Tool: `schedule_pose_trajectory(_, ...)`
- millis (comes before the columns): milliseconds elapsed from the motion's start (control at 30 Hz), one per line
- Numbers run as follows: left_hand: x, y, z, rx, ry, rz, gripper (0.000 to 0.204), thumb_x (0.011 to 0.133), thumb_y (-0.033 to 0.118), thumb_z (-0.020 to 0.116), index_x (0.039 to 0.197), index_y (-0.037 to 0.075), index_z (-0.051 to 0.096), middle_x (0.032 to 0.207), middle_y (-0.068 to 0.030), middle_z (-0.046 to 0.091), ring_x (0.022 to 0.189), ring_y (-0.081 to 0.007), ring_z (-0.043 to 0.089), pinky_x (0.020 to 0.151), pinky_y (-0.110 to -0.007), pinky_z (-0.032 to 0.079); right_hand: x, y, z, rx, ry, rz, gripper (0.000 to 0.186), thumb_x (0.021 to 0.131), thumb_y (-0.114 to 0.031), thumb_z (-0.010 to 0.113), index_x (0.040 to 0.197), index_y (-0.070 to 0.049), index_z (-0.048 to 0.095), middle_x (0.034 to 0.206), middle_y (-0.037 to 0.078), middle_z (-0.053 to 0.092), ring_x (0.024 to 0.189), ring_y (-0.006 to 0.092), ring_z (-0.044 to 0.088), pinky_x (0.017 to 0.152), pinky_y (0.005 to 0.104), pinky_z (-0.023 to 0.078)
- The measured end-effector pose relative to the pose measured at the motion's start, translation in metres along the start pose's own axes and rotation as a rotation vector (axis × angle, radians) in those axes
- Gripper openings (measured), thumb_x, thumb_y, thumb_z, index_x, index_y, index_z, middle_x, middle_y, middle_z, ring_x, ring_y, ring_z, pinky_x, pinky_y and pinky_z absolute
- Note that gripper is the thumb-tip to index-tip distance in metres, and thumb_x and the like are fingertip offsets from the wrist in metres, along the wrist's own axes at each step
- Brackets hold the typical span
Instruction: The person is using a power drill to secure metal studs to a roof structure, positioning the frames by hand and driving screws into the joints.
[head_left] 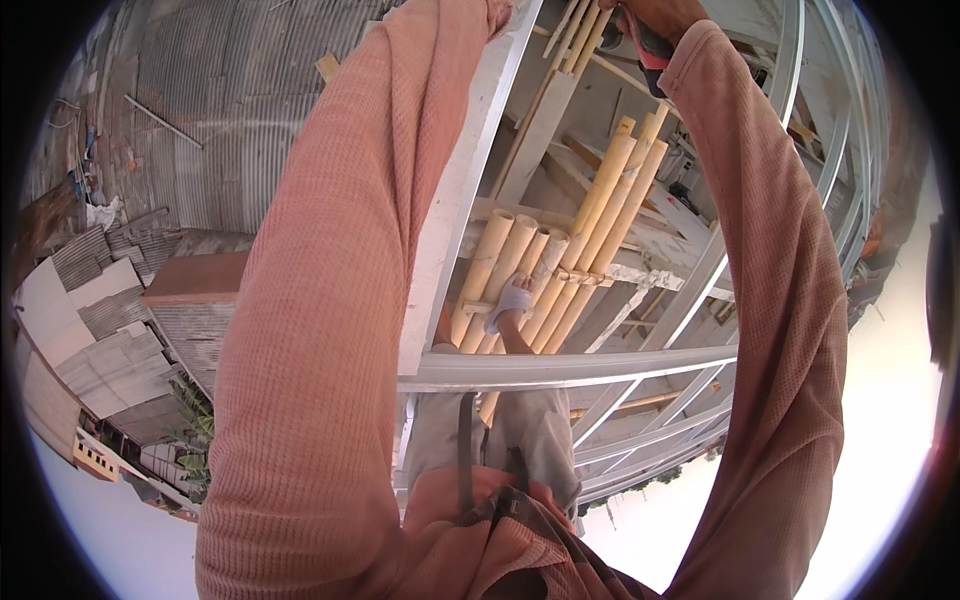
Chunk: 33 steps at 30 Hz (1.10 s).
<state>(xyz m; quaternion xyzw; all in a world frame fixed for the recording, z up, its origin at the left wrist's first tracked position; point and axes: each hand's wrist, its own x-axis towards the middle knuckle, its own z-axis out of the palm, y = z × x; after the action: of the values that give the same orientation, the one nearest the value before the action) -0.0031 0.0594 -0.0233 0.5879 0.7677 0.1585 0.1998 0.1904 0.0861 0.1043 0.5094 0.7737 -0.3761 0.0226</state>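
Both my arms, in pink sleeves, reach to the upper edge of the view. Only a sliver of my left hand (499,14) shows there, beside the metal-edged top of a pale wall (440,215); its fingers are out of sight. My right hand (672,18) is closed around a red-and-black tool (652,48), mostly cut off by the edge and by my sleeve, so its exact kind is unclear. Below the tool, bamboo poles (606,190) lie side by side as a platform. My foot in a light slipper (512,300) stands on them.
A silvery metal channel (570,370) crosses in front of my legs. More metal framing (832,150) stands at the right. Beneath the bamboo is a deep drop with beams and boards. Left of the wall, corrugated roofs (200,100) lie far below.
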Motion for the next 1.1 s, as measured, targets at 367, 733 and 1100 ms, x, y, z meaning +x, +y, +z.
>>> schedule_pose_trajectory(367,-0.003,-0.01,0.0,0.001,0.038,0.025,0.041,0.094,0.031,0.069,0.133,0.021,0.059,0.124,-0.0257,0.06,0.118,-0.0444,0.061,0.089,-0.056,0.055,-0.012,-0.032,0.006,-0.035,-0.044,0.171,0.017,0.078,-0.018,0.068,0.086,-0.004,0.067,0.076,0.007,0.066,0.07,0.0162,0.062,0.061,0.0341,0.05)
schedule_pose_trajectory(733,-0.001,0.0,-0.014,-0.163,-0.084,-0.08,0.039,0.1,0.038,0.057,0.136,0.023,0.058,0.135,-0.0225,0.057,0.124,-0.0456,0.057,0.096,-0.059,0.049,-0.011,-0.028,-0.001,0.051,-0.013,0.22,0.006,0.079,-0.011,0.065,0.083,-0.007,0.064,0.075,0.004,0.062,0.07,0.0133,0.059,0.06,0.0322,0.047)
schedule_pose_trajectory(1100,-0.009,0.007,-0.022,-0.541,-0.066,-0.309,0.067,0.096,0.058,0.05,0.118,-0.002,0.069,0.116,-0.0242,0.072,0.117,-0.0431,0.065,0.102,-0.051,0.047,-0.01,-0.021,-0.002,0.012,-0.005,0.195,0.009,0.079,-0.011,0.065,0.086,-0.006,0.065,0.077,0.005,0.063,0.073,0.0144,0.06,0.062,0.0327,0.048)
